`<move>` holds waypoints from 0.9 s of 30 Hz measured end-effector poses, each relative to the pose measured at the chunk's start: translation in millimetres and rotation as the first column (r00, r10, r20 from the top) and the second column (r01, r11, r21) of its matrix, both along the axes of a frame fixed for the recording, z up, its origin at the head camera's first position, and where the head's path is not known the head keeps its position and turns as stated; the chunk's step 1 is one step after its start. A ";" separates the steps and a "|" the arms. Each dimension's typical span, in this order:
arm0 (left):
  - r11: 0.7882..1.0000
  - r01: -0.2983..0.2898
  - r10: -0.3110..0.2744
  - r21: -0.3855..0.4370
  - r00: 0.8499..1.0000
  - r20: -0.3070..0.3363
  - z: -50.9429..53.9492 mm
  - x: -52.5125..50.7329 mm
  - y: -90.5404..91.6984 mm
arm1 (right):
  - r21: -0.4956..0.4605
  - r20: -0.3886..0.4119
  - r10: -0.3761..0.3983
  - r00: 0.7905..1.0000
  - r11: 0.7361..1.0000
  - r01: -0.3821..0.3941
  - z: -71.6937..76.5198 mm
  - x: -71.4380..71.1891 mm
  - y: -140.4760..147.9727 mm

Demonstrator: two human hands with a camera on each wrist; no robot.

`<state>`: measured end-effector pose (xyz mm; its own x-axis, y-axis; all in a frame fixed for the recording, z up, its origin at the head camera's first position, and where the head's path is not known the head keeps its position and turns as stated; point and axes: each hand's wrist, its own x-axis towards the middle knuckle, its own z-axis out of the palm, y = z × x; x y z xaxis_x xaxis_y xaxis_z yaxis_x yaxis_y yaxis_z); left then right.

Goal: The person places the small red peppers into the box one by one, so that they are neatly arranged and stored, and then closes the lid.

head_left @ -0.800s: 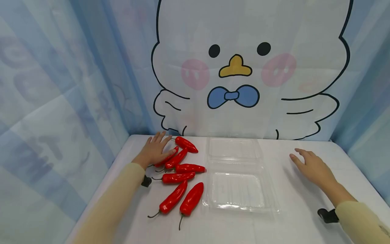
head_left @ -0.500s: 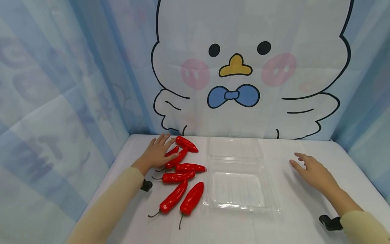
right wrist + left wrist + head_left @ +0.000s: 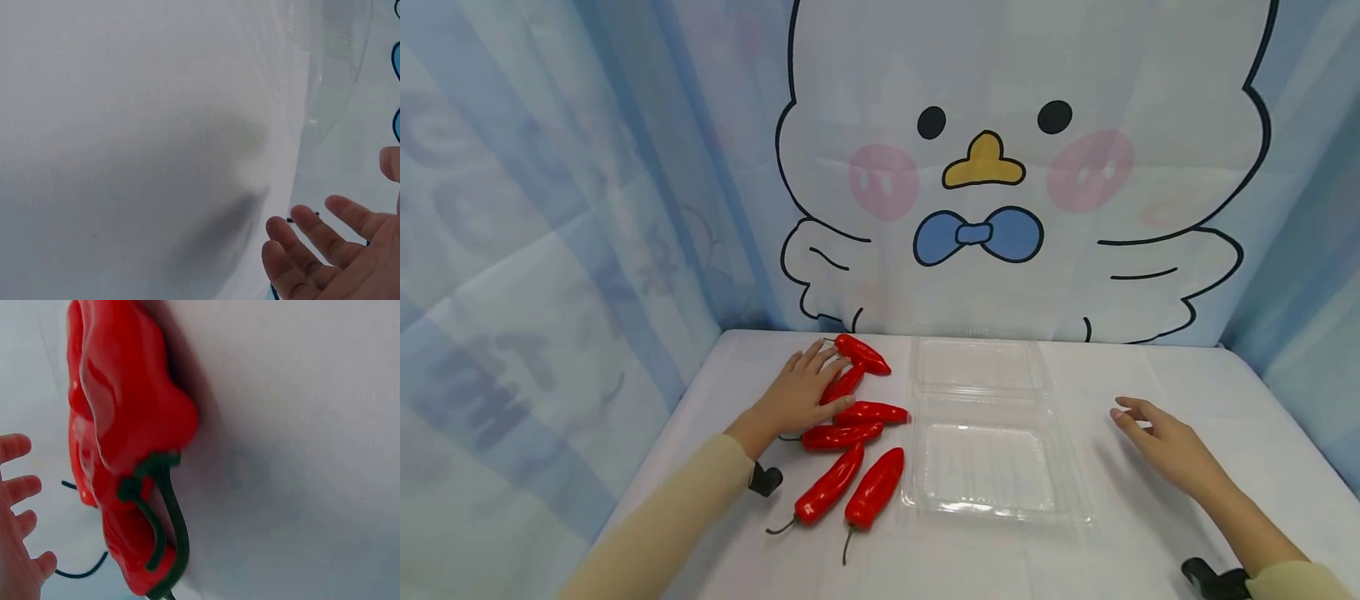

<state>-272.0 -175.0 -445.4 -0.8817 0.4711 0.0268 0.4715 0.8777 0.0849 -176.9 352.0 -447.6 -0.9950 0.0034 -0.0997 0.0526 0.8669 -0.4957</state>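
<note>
My left hand (image 3: 801,396) is over the far end of a group of glossy red chili peppers (image 3: 830,486), its fingers spread. In the left wrist view, that hand (image 3: 12,562) shows at the left edge, beside large red peppers (image 3: 134,394) with green stems, and nothing is between its fingers. One pepper near the palm is hidden from the head view. The right hand (image 3: 1168,450) hovers over the right side of the table, fingers loosely bent and holding nothing. A clear plastic clamshell box (image 3: 988,467) lies unfolded between the hands, with its lid part at the back.
White cloth covers the table (image 3: 970,562). Behind it hangs a curtain (image 3: 977,292) printed with a cartoon bird, and more blue curtain closes in both sides. Black wrist cameras (image 3: 766,479) sit under each forearm.
My left hand has shifted right and slightly nearer, over the upper peppers, covering one of them. The right hand has drawn back a little toward me, its fingers more bent. The box has stayed put.
</note>
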 end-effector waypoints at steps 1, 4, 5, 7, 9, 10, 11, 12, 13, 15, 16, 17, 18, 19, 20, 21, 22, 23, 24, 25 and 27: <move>1.000 0.009 -0.009 0.002 1.000 -0.005 0.3 3.0 1.6 | -0.011 0.012 -0.003 1.000 1.000 0.003 -0.3 1.3 -2.0; 0.999 0.029 -0.029 0.016 1.000 -0.009 1.7 13.5 6.4 | -0.040 0.048 -0.013 0.999 0.999 0.015 -1.8 5.3 -8.2; 0.999 0.034 -0.034 0.025 0.999 -0.009 2.2 17.3 8.3 | -0.049 0.056 -0.016 0.998 0.999 0.018 -2.6 6.8 -10.1; 0.998 0.044 -0.044 0.036 0.999 -0.008 3.8 24.9 12.3 | -0.067 0.066 -0.019 0.998 0.997 0.023 -3.4 10.0 -13.7; 0.997 0.053 -0.052 0.051 0.999 -0.014 5.1 32.1 16.4 | -0.085 0.060 -0.018 0.998 0.996 0.023 -3.9 13.0 -16.8; 0.997 0.056 -0.055 0.059 0.998 -0.014 5.4 35.5 18.5 | -0.098 0.060 -0.017 0.998 0.995 0.022 -3.7 14.2 -18.3; 0.996 0.057 -0.056 0.071 0.998 -0.013 5.7 38.9 20.4 | -0.110 0.061 -0.016 0.998 0.994 0.023 -3.2 14.9 -19.8; 0.995 0.057 -0.056 0.077 0.998 -0.015 5.5 42.0 22.2 | -0.120 0.064 -0.017 0.998 0.992 0.024 -2.6 15.5 -21.3; 0.995 0.056 -0.055 0.085 0.998 -0.012 5.5 45.0 24.0 | -0.131 0.068 -0.017 0.998 0.991 0.026 -2.0 16.1 -22.8; 0.994 0.055 -0.055 0.100 0.998 -0.006 6.3 51.1 27.4 | -0.151 0.079 -0.020 0.997 0.988 0.032 -0.8 17.1 -26.0; 0.993 0.057 -0.056 0.103 0.998 -0.006 6.7 53.9 28.8 | -0.159 0.084 -0.021 0.996 0.987 0.034 -0.7 17.7 -27.6; 0.992 0.058 -0.058 0.109 0.998 -0.010 7.6 56.8 29.9 | -0.161 0.089 -0.026 0.996 0.986 0.040 -1.0 18.4 -29.4; 0.993 0.059 -0.058 0.107 0.998 -0.013 8.6 59.5 30.9 | -0.165 0.091 -0.030 0.995 0.985 0.045 -1.5 19.4 -31.3; 0.992 0.059 -0.058 0.109 0.998 -0.015 10.1 62.4 31.6 | -0.170 0.094 -0.032 0.995 0.984 0.048 -2.2 20.4 -33.3; 0.992 0.056 -0.055 0.112 0.998 -0.017 11.6 65.3 32.2 | -0.175 0.098 -0.034 0.995 0.983 0.051 -2.9 21.4 -35.2; 0.992 0.052 -0.050 0.115 0.999 -0.020 13.3 68.3 32.8 | -0.182 0.102 -0.035 0.994 0.982 0.053 -3.7 22.3 -37.0; 0.992 0.044 -0.042 0.115 0.999 -0.020 14.8 71.2 33.2 | -0.186 0.105 -0.038 0.994 0.981 0.057 -4.6 23.1 -38.9; 0.993 0.033 -0.031 0.118 0.999 -0.015 16.4 74.0 33.6 | -0.196 0.115 -0.039 0.993 0.979 0.061 -5.2 23.6 -40.8; 0.993 0.020 -0.019 0.114 1.000 -0.007 17.5 76.5 34.1 | -0.207 0.121 -0.038 0.992 0.976 0.063 -5.6 24.2 -42.4; 0.993 0.010 -0.011 0.116 1.000 0.003 18.8 79.2 34.7 | -0.219 0.127 -0.035 0.991 0.974 0.062 -6.1 24.8 -43.8; 0.994 0.002 -0.004 0.106 1.000 0.022 20.6 84.0 36.5 | -0.249 0.144 -0.034 0.989 0.966 0.069 -6.6 25.6 -46.4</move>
<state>-188.0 -138.5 -424.8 -0.8812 0.4692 0.0574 0.4711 0.8618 0.1882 -151.3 305.7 -454.2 -0.9709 0.0115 -0.2393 0.1767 0.7090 -0.6828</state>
